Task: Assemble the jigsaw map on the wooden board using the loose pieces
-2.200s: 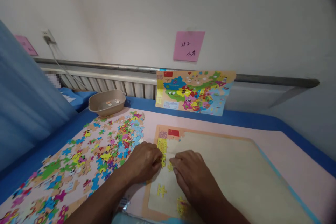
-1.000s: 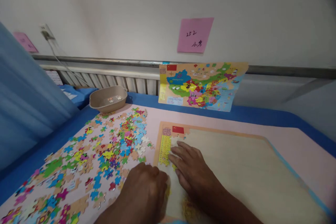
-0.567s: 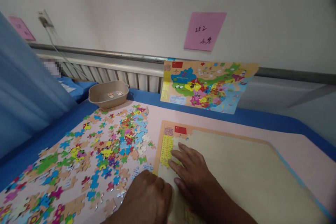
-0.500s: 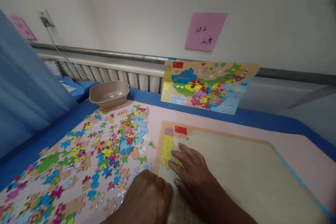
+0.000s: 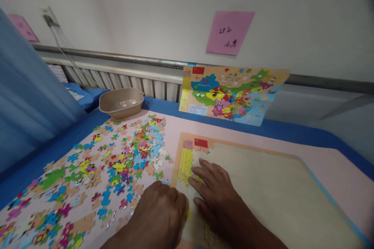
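My left hand [image 5: 160, 211] is closed, knuckles up, over the left edge of the puzzle board [image 5: 263, 179]. Its fingertips are hidden, so what they hold cannot be made out. A bit of yellow puzzle piece [image 5: 187, 212] shows just right of its fingers. My right hand [image 5: 215, 190] lies on the board with fingers spread, beside the joined yellow pieces [image 5: 185, 165] in the upper left part. Above them sits the red flag piece [image 5: 201, 143]. Many loose puzzle pieces [image 5: 119, 167] are scattered left of the board.
A beige basin [image 5: 112, 113] with several pieces stands at the back left. A printed map picture [image 5: 230, 95] leans against the rail [image 5: 128, 59]. Pink notes [image 5: 230, 33] are on the wall. A blue curtain [image 5: 26, 97] hangs at the left.
My left hand has shifted slightly left, and a yellow piece now shows beside its fingers. My right hand has hardly moved.
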Available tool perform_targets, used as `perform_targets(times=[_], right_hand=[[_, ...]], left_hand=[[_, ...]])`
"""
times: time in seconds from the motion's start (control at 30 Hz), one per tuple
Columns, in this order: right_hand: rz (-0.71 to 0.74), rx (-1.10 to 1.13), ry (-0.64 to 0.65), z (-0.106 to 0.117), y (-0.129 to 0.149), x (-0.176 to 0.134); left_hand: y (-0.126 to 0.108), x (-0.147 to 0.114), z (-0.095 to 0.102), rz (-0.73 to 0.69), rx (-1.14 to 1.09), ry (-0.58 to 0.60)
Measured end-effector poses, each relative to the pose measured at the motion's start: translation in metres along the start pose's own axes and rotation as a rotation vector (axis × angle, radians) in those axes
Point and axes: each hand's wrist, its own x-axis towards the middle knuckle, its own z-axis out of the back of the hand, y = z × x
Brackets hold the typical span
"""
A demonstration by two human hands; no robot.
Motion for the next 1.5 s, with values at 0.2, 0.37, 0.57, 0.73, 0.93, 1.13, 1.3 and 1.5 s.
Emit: perform_targets(times=[0.2, 0.37, 0.57, 0.73, 0.93, 1.13, 1.3, 1.5], right_hand=[[-0.020, 0.018, 0.023, 0.003, 0.002, -0.001], [-0.020, -0.012, -0.045, 0.005, -0.007, -0.005], [-0.103, 0.027, -0.113, 0.001, -0.021, -0.011], [-0.105, 0.055, -0.103, -0.003, -0.020, -0.009], [-0.004, 0.041, -0.104, 0.001, -0.011, -0.003], [0.033, 0.003, -0.056, 0.002, -0.011, -0.003], [0.067, -0.003, -0.070, 0.002, -0.012, -0.003], [0.075, 0.088, -0.116, 0.007, -0.009, 0.001]], left_hand=[[0.009, -0.001, 0.017, 0.093, 0.029, 0.068], [0.014, -0.002, 0.025, 0.143, 0.027, 0.078], [0.018, -0.006, 0.031, 0.170, 0.061, 0.026], [0.023, -0.006, 0.039, 0.247, 0.109, 0.075], [0.030, -0.007, 0.050, 0.317, 0.133, 0.172], [0.044, -0.013, 0.061, 0.394, 0.155, 0.164], [0.051, -0.015, 0.060, 0.409, 0.107, 0.103], [0.024, -0.009, 0.035, 0.067, -0.072, -0.007]])
